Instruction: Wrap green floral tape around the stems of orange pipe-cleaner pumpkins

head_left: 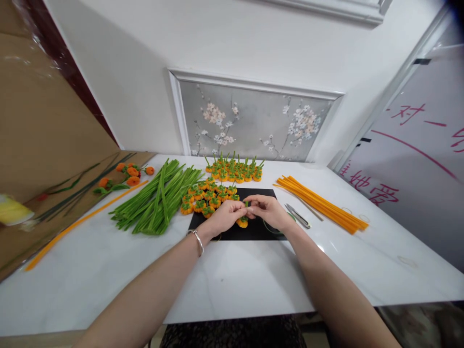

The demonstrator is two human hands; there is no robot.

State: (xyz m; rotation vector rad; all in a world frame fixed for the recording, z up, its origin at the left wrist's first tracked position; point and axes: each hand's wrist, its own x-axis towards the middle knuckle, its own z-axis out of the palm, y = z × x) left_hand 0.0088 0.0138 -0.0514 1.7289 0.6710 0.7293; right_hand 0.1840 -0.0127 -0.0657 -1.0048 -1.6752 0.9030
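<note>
Over a black mat (pixel 250 233), my left hand (pixel 226 214) and my right hand (pixel 268 210) meet with their fingertips pinched together. Between them is a small orange pumpkin (pixel 242 222) with a green stem; both hands are closed at this stem. Many similar small pumpkins (pixel 208 195) lie just left of and behind my hands, partly on the mat. Farther back stands another group of orange pumpkins (pixel 235 171) with upright green stems. A thin green wire coil (pixel 271 228) lies partly under my right hand.
Green fuzzy stems (pixel 155 203) are piled at the left, near orange flowers (pixel 132 181) and a long orange strip (pixel 83 220). Orange stems (pixel 322 205) and scissors (pixel 297 215) lie at the right. A white wall (pixel 145 96) rises behind the table (pixel 239 280).
</note>
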